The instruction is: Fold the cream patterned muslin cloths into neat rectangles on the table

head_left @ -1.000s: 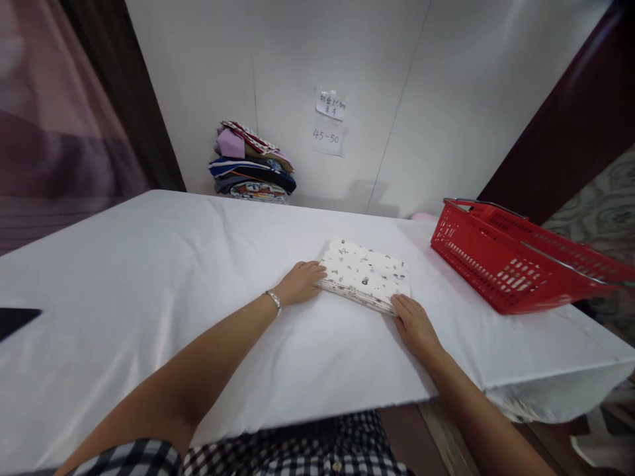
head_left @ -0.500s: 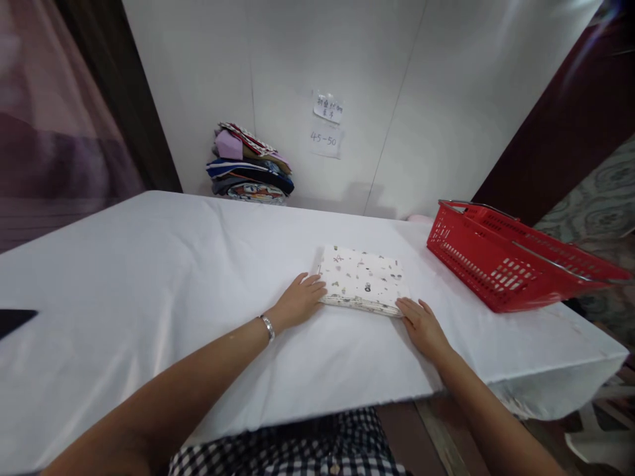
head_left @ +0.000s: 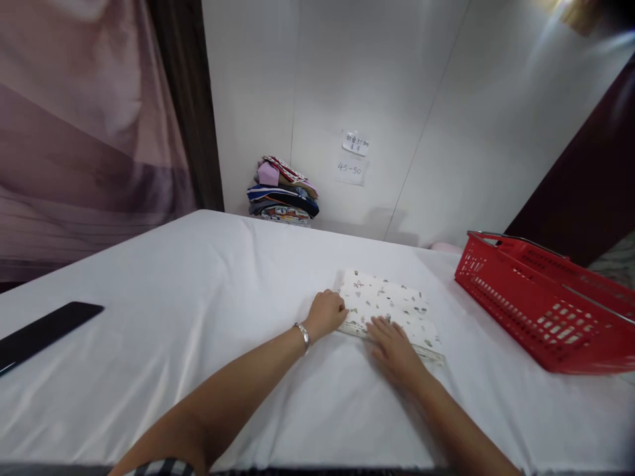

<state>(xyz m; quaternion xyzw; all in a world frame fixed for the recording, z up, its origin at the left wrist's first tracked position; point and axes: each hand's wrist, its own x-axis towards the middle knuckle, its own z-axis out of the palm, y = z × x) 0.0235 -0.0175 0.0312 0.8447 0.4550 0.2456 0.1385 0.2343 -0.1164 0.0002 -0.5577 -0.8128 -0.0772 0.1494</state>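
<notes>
Folded cloth (head_left: 391, 305) under both hands, beside red basket (head_left: 536, 311).

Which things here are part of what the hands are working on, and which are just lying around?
In hand: folded cloth, left hand at its left edge, right hand flat on its near edge.

Lying about: red basket, stack of clothes, black slab, paper notes.

A table (head_left: 163, 344) draped in white cloth fills the foreground. Behind the table stands a pale panelled wall (head_left: 387, 79) with two small paper notes (head_left: 353, 155) stuck on it. Left of the table hangs a mauve curtain (head_left: 84, 125) beside a dark upright post (head_left: 186, 99). Right of the table a dark brown panel (head_left: 595, 178) rises, with bright glare above it
</notes>
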